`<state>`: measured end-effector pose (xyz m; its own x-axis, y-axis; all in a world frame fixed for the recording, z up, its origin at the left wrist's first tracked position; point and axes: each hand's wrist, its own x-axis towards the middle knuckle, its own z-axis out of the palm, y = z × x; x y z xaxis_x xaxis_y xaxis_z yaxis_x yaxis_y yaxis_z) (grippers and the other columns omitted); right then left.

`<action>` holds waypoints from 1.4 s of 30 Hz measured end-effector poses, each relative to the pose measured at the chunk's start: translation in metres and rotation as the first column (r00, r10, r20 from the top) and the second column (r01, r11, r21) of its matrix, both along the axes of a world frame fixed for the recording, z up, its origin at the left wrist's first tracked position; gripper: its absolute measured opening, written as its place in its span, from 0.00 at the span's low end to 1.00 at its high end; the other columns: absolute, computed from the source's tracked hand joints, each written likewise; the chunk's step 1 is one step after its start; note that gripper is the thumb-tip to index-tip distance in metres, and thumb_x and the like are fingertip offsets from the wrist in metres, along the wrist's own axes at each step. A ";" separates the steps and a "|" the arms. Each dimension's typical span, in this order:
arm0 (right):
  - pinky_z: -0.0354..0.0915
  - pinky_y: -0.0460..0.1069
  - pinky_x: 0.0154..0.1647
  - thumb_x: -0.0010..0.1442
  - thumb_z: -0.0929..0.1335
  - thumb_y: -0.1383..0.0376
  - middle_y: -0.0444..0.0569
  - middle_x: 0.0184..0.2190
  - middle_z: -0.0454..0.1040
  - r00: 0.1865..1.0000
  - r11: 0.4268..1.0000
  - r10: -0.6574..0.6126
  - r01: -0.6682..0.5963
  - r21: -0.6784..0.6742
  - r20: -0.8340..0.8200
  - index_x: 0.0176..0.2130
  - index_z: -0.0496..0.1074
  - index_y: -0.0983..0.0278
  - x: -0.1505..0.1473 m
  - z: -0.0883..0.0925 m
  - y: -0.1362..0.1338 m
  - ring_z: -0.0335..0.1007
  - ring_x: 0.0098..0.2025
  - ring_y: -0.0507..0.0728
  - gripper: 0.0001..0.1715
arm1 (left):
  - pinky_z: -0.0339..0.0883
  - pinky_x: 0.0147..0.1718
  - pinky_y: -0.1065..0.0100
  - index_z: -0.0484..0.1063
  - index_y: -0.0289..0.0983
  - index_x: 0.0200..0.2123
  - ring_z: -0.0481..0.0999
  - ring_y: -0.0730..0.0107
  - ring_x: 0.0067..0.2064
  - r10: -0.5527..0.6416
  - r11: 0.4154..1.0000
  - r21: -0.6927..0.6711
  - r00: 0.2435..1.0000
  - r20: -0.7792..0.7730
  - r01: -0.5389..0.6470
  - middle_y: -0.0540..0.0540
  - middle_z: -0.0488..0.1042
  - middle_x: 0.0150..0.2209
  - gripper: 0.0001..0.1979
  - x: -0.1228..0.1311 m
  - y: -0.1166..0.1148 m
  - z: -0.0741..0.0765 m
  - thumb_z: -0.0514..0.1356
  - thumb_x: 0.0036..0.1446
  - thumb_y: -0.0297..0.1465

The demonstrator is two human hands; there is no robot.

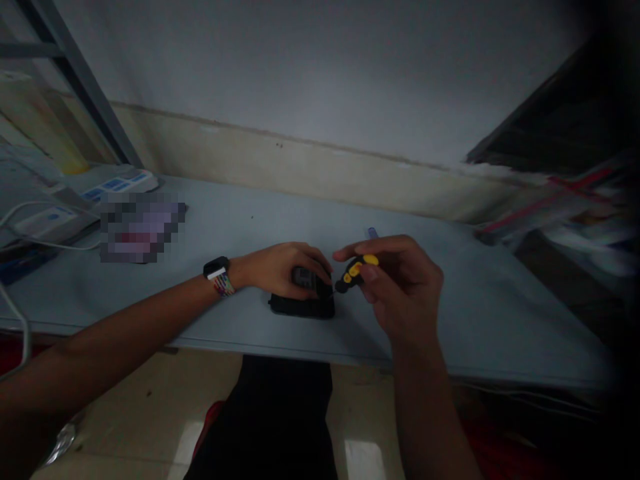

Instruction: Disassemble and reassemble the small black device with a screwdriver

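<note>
A dark rectangular device (303,307) lies on the desk near its front edge. Its kind is hard to make out in the dim light; a greyish panel with faint print shows between my fingers. My left hand (285,268) rests over it from the left, fingers curved round its top and thumb along the near side. In my right hand (407,287) is a small black and yellow screwdriver (354,270), pinched between thumb and fingers. Its thin shaft slants down-left to the device's right part; whether the tip touches is unclear. Behind my right hand a small bluish-purple item (372,233) partly shows.
A grey-blue desk (225,207) runs along the wall. At left lie a pixelated flat object (143,228), a white power strip (123,183) and a white cable (23,320). A blurred red-edged clear bag (555,200) stands at right. A metal frame (90,80) rises at left.
</note>
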<state>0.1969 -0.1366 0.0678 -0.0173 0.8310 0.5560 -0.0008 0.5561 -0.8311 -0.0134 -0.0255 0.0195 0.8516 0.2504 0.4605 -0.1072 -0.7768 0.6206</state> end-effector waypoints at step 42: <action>0.55 0.49 0.18 0.75 0.70 0.54 0.49 0.40 0.85 0.998 0.999 0.010 -0.008 -0.035 0.059 0.56 0.83 0.55 -0.005 -0.002 -0.003 0.61 0.21 0.50 0.17 | 0.75 0.60 0.56 0.85 0.40 0.54 0.83 0.56 0.56 0.010 1.000 -0.001 0.998 -0.057 -0.011 0.38 0.83 0.56 0.16 -0.001 -0.002 0.005 0.72 0.63 0.30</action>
